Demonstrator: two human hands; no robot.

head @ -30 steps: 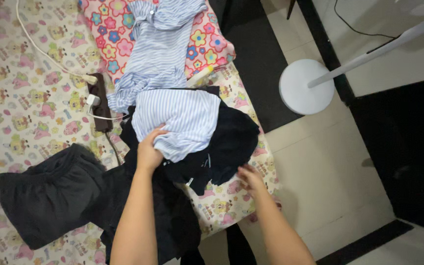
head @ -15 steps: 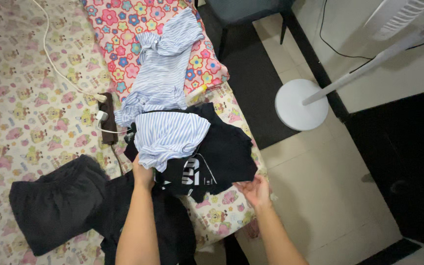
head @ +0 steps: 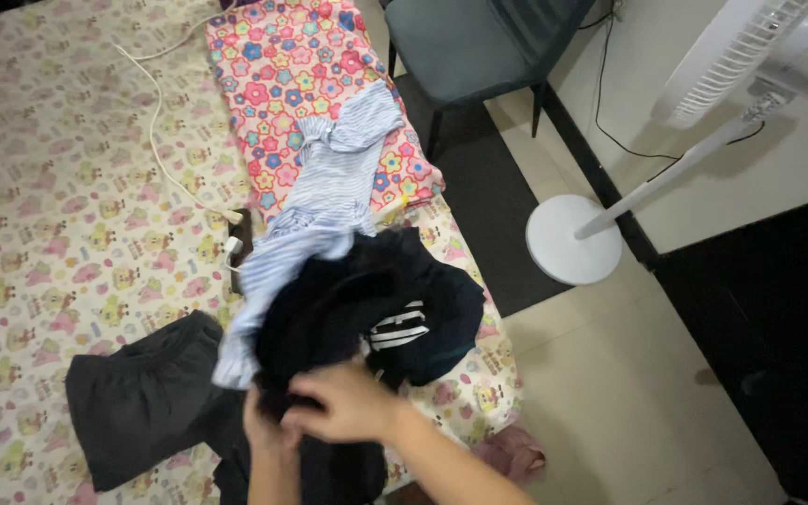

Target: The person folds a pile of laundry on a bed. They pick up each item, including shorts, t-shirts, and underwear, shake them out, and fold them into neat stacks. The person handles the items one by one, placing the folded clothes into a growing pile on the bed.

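Note:
A heap of black clothing [head: 367, 304] lies at the bed's near edge. My right hand [head: 346, 404] reaches across and grips the front of this heap. Just left of it, my left hand [head: 266, 432] holds the same dark cloth from below, partly hidden by the right. A blue-and-white striped shirt [head: 315, 210] trails from the heap up over a flowered pillow [head: 282, 84]. Striped fabric also shows folded inside the black bundle. A dark grey garment [head: 147, 397] lies flat to the left.
The bed has a cartoon-print sheet [head: 58, 206]. A white cable and dark power strip [head: 238, 245] lie beside the shirt. A grey chair [head: 465, 47] stands past the bed. A white standing fan [head: 574, 238] sits on the tiled floor. Pink cloth [head: 514, 454] lies by the bed.
My right hand swung left across the bundle to meet the left hand, folding the black garment over the striped piece. The camera tilted up, showing the chair and fan head.

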